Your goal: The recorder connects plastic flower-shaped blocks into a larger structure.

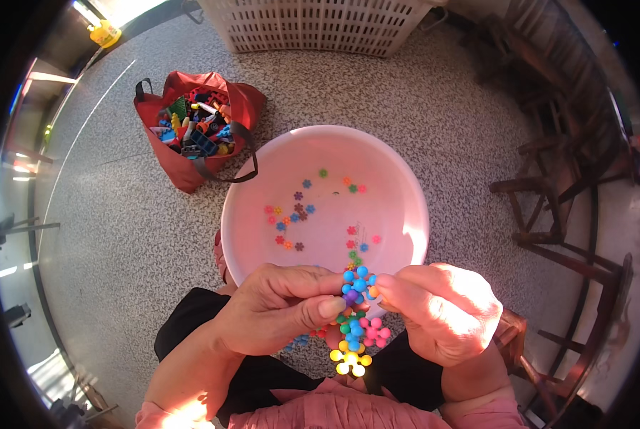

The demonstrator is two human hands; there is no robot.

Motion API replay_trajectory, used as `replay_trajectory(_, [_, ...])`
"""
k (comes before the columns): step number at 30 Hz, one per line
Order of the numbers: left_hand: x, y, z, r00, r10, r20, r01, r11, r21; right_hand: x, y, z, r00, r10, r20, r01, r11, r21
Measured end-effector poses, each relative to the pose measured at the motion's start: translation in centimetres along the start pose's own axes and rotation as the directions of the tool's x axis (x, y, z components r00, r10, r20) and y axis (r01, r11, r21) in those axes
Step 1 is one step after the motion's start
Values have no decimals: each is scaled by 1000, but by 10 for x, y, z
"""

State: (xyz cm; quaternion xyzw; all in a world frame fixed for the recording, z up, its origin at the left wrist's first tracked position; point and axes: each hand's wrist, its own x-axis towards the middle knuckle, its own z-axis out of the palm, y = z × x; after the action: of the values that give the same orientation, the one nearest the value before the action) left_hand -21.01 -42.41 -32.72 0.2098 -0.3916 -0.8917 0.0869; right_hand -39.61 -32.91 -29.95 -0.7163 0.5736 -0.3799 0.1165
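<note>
Nearest, the left hand [280, 307] and right hand [441, 311] both pinch a chain of flower-shaped beads [355, 322] hanging over the lap; steady fingertip pressure suits snapping pieces. Beyond, a pink basin [248, 186] holds loose beads; far left, a red bag [191, 125] of bricks.

We bring both forearms up from six o'clock, pink sleeves pushed back at the wrists. Our left hand [280, 307] curls inward, thumb laid flat and pointing toward three o'clock, fingers pinched closed. Our right hand [441, 311] faces it from three o'clock, fingertips drawn together toward nine o'clock, nearly meeting the left thumb.
</note>
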Motion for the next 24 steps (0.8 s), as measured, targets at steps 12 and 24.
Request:
replay_trajectory(12, [-1, 11, 10, 994, -44, -96, 32, 993, -118, -1, 8, 2, 741, 667, 76, -290, 216, 932])
replay_trajectory(24, [-2, 5, 9, 992, 93, -81, -112, 958, -263, -4, 3, -5, 681, 650, 337, -436, -9, 900])
